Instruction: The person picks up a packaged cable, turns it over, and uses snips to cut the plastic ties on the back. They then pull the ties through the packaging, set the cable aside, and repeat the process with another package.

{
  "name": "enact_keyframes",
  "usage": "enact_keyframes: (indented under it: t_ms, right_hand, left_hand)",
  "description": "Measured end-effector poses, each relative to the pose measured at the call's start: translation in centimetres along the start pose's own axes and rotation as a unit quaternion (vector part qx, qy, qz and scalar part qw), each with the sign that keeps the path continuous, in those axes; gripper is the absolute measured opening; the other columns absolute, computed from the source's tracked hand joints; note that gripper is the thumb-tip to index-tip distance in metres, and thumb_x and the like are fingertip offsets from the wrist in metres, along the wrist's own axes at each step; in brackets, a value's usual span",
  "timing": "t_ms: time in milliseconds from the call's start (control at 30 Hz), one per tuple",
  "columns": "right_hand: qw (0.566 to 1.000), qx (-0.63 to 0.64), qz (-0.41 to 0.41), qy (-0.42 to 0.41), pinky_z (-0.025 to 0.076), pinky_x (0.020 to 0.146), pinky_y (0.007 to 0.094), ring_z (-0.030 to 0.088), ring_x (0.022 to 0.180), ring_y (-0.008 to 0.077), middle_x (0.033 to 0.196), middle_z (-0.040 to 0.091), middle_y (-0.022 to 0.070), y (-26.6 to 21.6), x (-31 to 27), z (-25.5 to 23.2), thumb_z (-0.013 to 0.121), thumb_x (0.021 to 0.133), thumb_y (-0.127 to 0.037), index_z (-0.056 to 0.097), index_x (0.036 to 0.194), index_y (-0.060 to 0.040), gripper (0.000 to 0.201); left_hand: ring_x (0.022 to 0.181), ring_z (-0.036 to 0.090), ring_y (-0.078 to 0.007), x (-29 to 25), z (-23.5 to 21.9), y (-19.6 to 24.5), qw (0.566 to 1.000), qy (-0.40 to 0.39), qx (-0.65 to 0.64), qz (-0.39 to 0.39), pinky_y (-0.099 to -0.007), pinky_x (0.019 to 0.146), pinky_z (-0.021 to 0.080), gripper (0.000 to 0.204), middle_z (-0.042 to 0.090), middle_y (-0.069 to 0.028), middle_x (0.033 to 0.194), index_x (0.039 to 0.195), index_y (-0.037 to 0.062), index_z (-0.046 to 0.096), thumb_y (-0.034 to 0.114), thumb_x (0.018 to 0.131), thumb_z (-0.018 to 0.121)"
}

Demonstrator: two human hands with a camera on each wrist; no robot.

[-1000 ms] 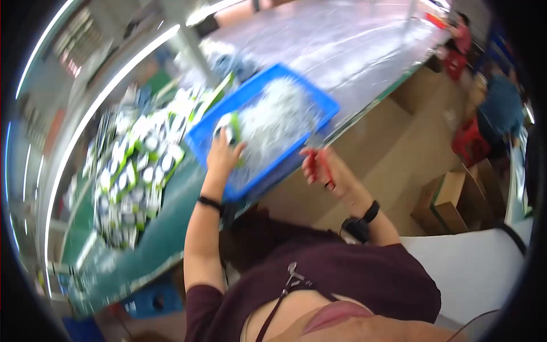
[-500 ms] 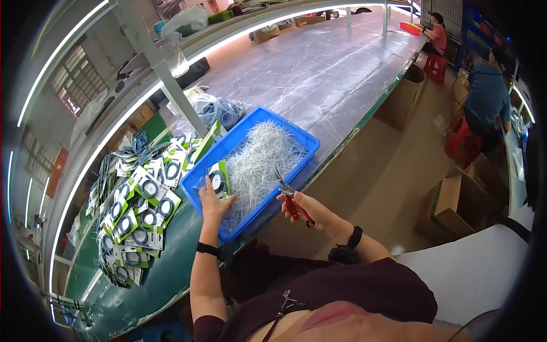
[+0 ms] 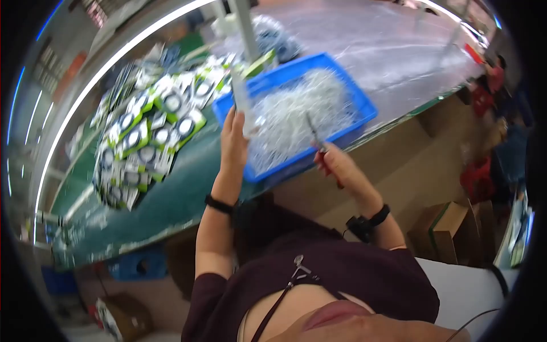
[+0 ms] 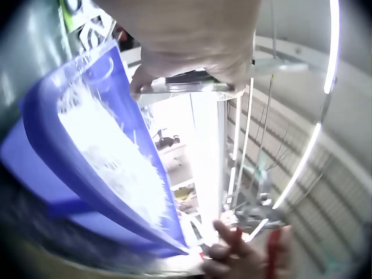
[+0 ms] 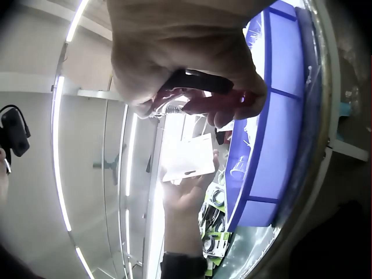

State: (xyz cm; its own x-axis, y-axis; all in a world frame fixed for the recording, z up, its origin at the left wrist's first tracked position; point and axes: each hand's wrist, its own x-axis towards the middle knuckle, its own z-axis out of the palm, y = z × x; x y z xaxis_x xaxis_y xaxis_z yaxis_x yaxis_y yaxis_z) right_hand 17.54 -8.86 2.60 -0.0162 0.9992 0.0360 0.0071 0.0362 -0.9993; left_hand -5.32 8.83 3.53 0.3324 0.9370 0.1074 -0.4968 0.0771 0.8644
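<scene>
Above the left end of the blue tray (image 3: pixel 367 117), my left hand (image 3: pixel 232 145) grips a packaged card (image 3: pixel 240 94), seen nearly edge-on. The left wrist view has that hand (image 4: pixel 192 40) pinching the thin card (image 4: pixel 186 86) at its sides. In the right wrist view the card's white face (image 5: pixel 195 156) shows upright over the left hand (image 5: pixel 187 196). My right hand (image 3: pixel 345 168) holds red-handled cutters (image 3: pixel 323 149) at the tray's near edge, their tips over clear-white strips (image 3: pixel 302 108). Its fingers (image 5: pixel 224 116) wrap the red handles (image 5: pixel 215 103); whether the blades are apart is unclear.
A pile of green-and-white carded coils (image 3: pixel 154 134) covers the table (image 3: pixel 188 194) left of the tray. Bagged items (image 3: pixel 276 40) lie behind it, near a shelf post (image 3: pixel 245 28). Cardboard boxes (image 3: pixel 450 228) and seated people (image 3: pixel 496 74) are at the right.
My left hand has raised the card from the strips in the tray and tilted it edge-on. The right hand keeps the cutters near the tray's front edge. The head view has swung.
</scene>
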Motion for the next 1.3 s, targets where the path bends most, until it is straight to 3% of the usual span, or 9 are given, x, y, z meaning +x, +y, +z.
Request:
enact_keyframes:
  t_ms: [67, 100, 167, 367, 500, 800, 1000, 1200, 1300]
  right_hand:
    - [0.991, -0.104, -0.083, 0.028, 0.045, 0.074, 0.0265, 0.053, 0.084, 0.0124, 0.100, 0.055, 0.0011, -1.0, 0.6, 0.9, 0.052, 0.096, -0.045, 0.048, 0.134, -0.0027, 0.056]
    - [0.975, -0.164, -0.142, 0.057, 0.046, 0.074, 0.0279, 0.053, 0.084, 0.0143, 0.099, 0.055, 0.0023, -1.3, 1.0, 1.2, 0.057, 0.095, -0.042, 0.048, 0.133, -0.0016, 0.056]
    - [0.963, -0.218, -0.138, 0.074, 0.046, 0.075, 0.0295, 0.054, 0.084, 0.0162, 0.097, 0.056, 0.0040, -2.4, 1.4, 2.2, 0.060, 0.093, -0.039, 0.049, 0.132, -0.0009, 0.056]
    - [0.853, -0.466, -0.158, 0.175, 0.047, 0.077, 0.0351, 0.056, 0.085, 0.0241, 0.094, 0.057, 0.0121, -2.5, 3.0, 3.7, 0.070, 0.085, -0.032, 0.053, 0.126, -0.0002, 0.055]
    - [0.842, -0.472, -0.178, 0.190, 0.047, 0.077, 0.0364, 0.057, 0.085, 0.0266, 0.094, 0.057, 0.0123, -2.4, 3.9, 3.6, 0.070, 0.083, -0.034, 0.054, 0.124, -0.0011, 0.054]
    - [0.857, -0.460, -0.154, 0.176, 0.048, 0.076, 0.0367, 0.058, 0.087, 0.0260, 0.098, 0.059, 0.0125, -2.2, 4.5, 3.5, 0.068, 0.086, -0.033, 0.054, 0.124, -0.0006, 0.051]
    - [0.877, -0.442, -0.118, 0.148, 0.049, 0.076, 0.0376, 0.060, 0.087, 0.0301, 0.100, 0.059, 0.0164, -2.7, 4.3, 3.6, 0.065, 0.089, -0.032, 0.054, 0.123, 0.0011, 0.049]
    - [0.898, -0.408, -0.136, 0.097, 0.049, 0.076, 0.0370, 0.060, 0.086, 0.0330, 0.101, 0.059, 0.0194, -1.7, 4.5, 2.7, 0.064, 0.090, -0.032, 0.053, 0.123, 0.0020, 0.048]
    - [0.928, -0.367, -0.045, 0.051, 0.049, 0.077, 0.0362, 0.060, 0.087, 0.0303, 0.101, 0.060, 0.0183, -2.0, 4.4, 2.9, 0.063, 0.090, -0.033, 0.053, 0.122, 0.0026, 0.049]
  left_hand:
    - [0.111, 0.056, -0.0386, -1.7, 1.1, 1.5, 0.968, -0.065, -0.226, -0.093, -0.0534, 0.096, 0.047, 0.069, 0.051, -0.0162, 0.131, 0.143, 0.0068, 0.035, 0.052, 0.093, 0.052]
    - [0.111, 0.056, -0.0386, -2.6, 1.4, 1.7, 0.968, -0.045, -0.226, -0.097, -0.0534, 0.096, 0.047, 0.069, 0.051, -0.0162, 0.131, 0.143, 0.0068, 0.035, 0.052, 0.093, 0.052]
    - [0.121, 0.051, -0.0394, -3.4, 2.2, 1.8, 0.951, -0.097, -0.282, -0.080, -0.0583, 0.100, 0.044, 0.075, 0.048, -0.0171, 0.135, 0.143, 0.0078, 0.035, 0.062, 0.092, 0.043]
    - [0.124, 0.049, -0.0369, -5.2, 3.5, 1.6, 0.958, -0.073, -0.267, -0.070, -0.0569, 0.102, 0.043, 0.078, 0.046, -0.0172, 0.138, 0.144, 0.0077, 0.032, 0.065, 0.092, 0.041]
    - [0.126, 0.049, -0.0343, -5.6, 3.8, 1.4, 0.962, -0.085, -0.249, -0.069, -0.0558, 0.103, 0.042, 0.079, 0.047, -0.0171, 0.138, 0.145, 0.0073, 0.031, 0.065, 0.091, 0.042]
    - [0.126, 0.049, -0.0309, -6.3, 3.8, 0.8, 0.965, -0.108, -0.231, -0.069, -0.0510, 0.104, 0.043, 0.080, 0.049, -0.0167, 0.136, 0.144, 0.0055, 0.032, 0.064, 0.091, 0.045]
    - [0.126, 0.049, -0.0285, -6.4, 3.6, 0.1, 0.965, -0.114, -0.227, -0.061, -0.0477, 0.103, 0.045, 0.078, 0.049, -0.0157, 0.135, 0.143, 0.0035, 0.031, 0.058, 0.091, 0.051]
    - [0.124, 0.051, -0.0245, -6.7, 3.1, -1.0, 0.995, -0.090, -0.051, 0.012, -0.0437, 0.101, 0.045, 0.074, 0.051, -0.0138, 0.133, 0.143, 0.0021, 0.032, 0.049, 0.092, 0.057]
    - [0.122, 0.051, -0.0238, -7.0, 3.2, -0.8, 0.995, -0.088, -0.035, 0.015, -0.0427, 0.101, 0.045, 0.073, 0.051, -0.0141, 0.132, 0.142, 0.0018, 0.033, 0.048, 0.092, 0.058]
